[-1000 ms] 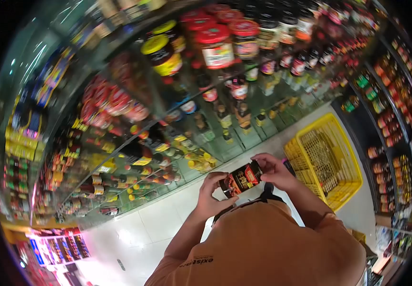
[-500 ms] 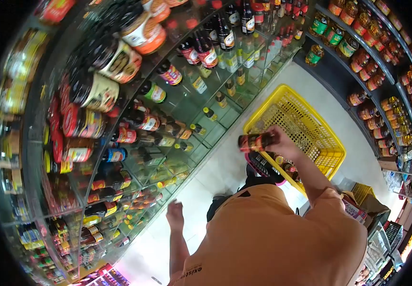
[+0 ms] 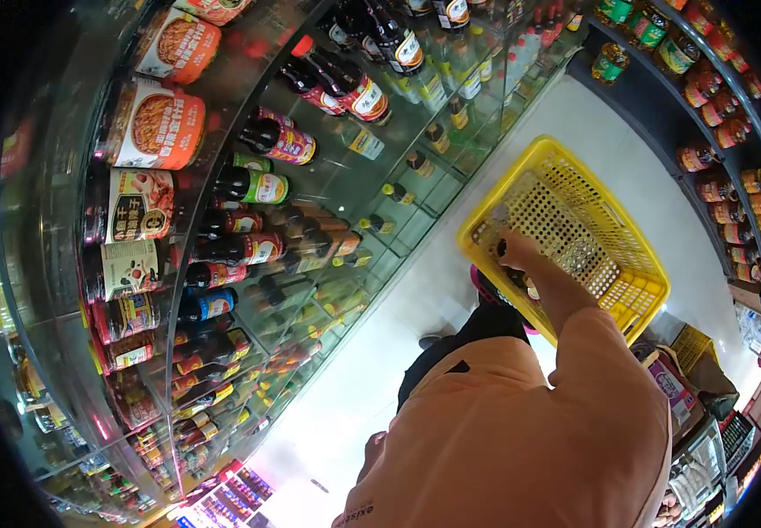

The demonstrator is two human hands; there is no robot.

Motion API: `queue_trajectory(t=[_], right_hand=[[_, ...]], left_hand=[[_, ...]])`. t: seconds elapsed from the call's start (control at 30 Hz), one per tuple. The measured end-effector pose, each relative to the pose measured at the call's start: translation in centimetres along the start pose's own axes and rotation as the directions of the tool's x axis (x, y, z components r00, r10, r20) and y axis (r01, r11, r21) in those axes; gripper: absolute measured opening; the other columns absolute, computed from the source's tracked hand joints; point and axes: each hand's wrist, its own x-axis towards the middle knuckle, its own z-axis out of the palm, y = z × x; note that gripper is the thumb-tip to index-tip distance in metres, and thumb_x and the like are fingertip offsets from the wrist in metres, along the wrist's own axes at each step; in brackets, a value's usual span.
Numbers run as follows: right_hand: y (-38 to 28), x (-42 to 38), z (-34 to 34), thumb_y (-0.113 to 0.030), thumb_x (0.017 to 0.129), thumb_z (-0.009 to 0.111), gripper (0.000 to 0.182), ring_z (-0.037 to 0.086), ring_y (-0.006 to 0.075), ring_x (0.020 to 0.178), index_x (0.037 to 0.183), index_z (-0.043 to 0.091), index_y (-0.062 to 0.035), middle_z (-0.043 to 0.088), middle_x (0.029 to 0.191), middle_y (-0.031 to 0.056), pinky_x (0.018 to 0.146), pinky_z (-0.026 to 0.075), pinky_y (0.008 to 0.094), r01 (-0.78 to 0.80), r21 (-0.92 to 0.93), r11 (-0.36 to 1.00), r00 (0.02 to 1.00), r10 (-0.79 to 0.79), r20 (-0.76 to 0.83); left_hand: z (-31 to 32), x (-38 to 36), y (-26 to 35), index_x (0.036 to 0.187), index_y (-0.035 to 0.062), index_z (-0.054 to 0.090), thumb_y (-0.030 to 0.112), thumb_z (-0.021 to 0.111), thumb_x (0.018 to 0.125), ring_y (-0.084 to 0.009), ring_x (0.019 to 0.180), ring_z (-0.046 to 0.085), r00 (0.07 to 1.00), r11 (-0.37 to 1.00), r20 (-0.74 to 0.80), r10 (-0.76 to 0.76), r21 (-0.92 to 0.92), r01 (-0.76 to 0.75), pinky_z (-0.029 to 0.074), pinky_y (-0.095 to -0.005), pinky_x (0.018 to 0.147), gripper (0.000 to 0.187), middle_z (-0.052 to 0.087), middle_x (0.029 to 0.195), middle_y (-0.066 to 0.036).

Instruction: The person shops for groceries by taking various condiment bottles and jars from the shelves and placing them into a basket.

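Note:
My right hand (image 3: 521, 253) is down inside the yellow basket (image 3: 649, 224), near its left end. Its fingers are curled round the dark end of a jar (image 3: 503, 247); the rest of that jar is hard to make out. Beside and below the hand, other jars (image 3: 532, 289) lie in the basket, partly covered by my forearm. My left hand (image 3: 374, 447) hangs low by my side, mostly behind the orange shirt, and its fingers cannot be made out.
Glass shelves (image 3: 336, 189) packed with sauce bottles and jars run along the left. Dark curved shelves (image 3: 662, 132) with oil bottles stand at the upper right. Cardboard boxes (image 3: 702, 374) and a small yellow crate (image 3: 690, 345) are at the lower right.
My right hand has moved from above the basket's edge down into it with the jar. My left hand has dropped back towards my body. The view has shifted slightly.

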Motion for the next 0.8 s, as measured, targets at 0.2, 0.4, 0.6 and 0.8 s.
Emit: queue_trajectory(t=[0.2, 0.4, 0.6, 0.8], right_hand=[[-1.1, 2.4, 2.6, -0.031, 0.066, 0.087, 0.073, 0.059, 0.0383, 0.117, 0.129, 0.055, -0.0127, 0.056, 0.128, 0.0196, 0.094, 0.052, 0.0481, -0.064, -0.277, 0.959, 0.994, 0.086, 0.067], [1.2, 4.7, 5.5, -0.024, 0.068, 0.086, 0.071, 0.06, 0.0378, 0.117, 0.13, 0.054, -0.0125, 0.056, 0.13, 0.0172, 0.093, 0.054, 0.0484, -0.025, -0.308, 0.951, 0.996, 0.05, 0.074], [0.6, 5.6, 5.5, -0.019, 0.068, 0.084, 0.07, 0.059, 0.0352, 0.12, 0.131, 0.055, -0.0102, 0.06, 0.13, 0.0166, 0.094, 0.053, 0.0457, -0.004, -0.237, 0.971, 0.988, 0.04, 0.148], [1.4, 5.8, 6.0, -0.029, 0.082, 0.07, 0.063, 0.055, 0.0401, 0.125, 0.139, 0.052, -0.009, 0.056, 0.136, 0.0225, 0.102, 0.046, 0.0474, 0.068, -0.137, 0.988, 0.985, -0.044, 0.17]], left_hand=[[-0.8, -3.3, -1.7, 0.116, 0.0057, 0.065, 0.021, 0.063, 0.095, -0.025, 0.102, 0.068, 0.989, 0.901, -0.012, -0.149, -0.413, 0.131, 0.055, -0.0379, 0.086, 0.026, 0.068, 0.113, -0.012], [1.7, -3.1, -8.7, 0.117, 0.0095, 0.067, 0.024, 0.064, 0.095, -0.0278, 0.107, 0.065, 0.987, 0.997, -0.15, 0.054, 0.071, -0.044, 0.053, -0.0388, 0.09, 0.027, 0.069, 0.115, -0.012], [2.4, -4.9, -6.9, 0.116, 0.0026, 0.066, 0.029, 0.063, 0.097, -0.0242, 0.102, 0.068, 0.995, 0.996, -0.099, 0.019, -0.089, -0.028, 0.053, -0.0349, 0.088, 0.033, 0.07, 0.11, -0.013], [1.3, -3.5, -2.9, 0.123, 0.0042, 0.059, 0.028, 0.063, 0.097, -0.0204, 0.091, 0.071, 0.993, 0.934, 0.004, -0.115, -0.341, 0.11, 0.054, -0.0312, 0.074, 0.036, 0.071, 0.105, -0.01]])
